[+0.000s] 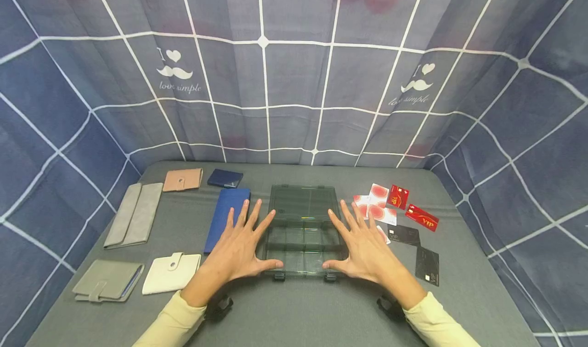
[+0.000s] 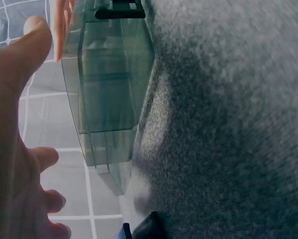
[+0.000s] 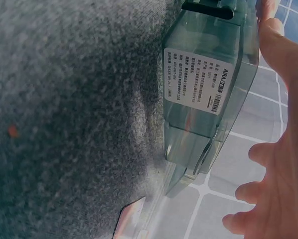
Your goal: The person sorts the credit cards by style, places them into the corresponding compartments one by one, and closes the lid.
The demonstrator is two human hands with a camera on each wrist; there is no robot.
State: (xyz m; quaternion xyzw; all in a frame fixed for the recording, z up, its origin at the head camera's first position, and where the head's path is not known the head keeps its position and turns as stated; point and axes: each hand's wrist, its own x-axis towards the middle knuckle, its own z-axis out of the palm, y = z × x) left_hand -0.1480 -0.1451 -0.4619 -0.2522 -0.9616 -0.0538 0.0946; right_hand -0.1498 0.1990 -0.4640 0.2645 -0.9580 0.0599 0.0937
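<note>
A clear grey-green plastic compartment box [image 1: 298, 250] sits in the middle of the table, its lid [image 1: 303, 201] folded back behind it. My left hand [image 1: 239, 247] is spread at the box's left side, thumb toward the front edge. At the right side my right hand [image 1: 365, 245] is spread in the same way. Both hands hold nothing. In the right wrist view a printed white label [image 3: 199, 80] shows on the box's side wall. The left wrist view shows the thumb [image 2: 37, 40] apart from the box wall.
On the left lie a blue wallet [image 1: 225, 214], a navy card holder [image 1: 225, 178], a pink wallet [image 1: 182, 179], a long grey wallet [image 1: 133, 215], a grey-green wallet [image 1: 107, 279] and a white wallet [image 1: 167, 274]. Right of the box are red cards [image 1: 421, 217], black cards [image 1: 427, 266] and patterned cards [image 1: 378, 195].
</note>
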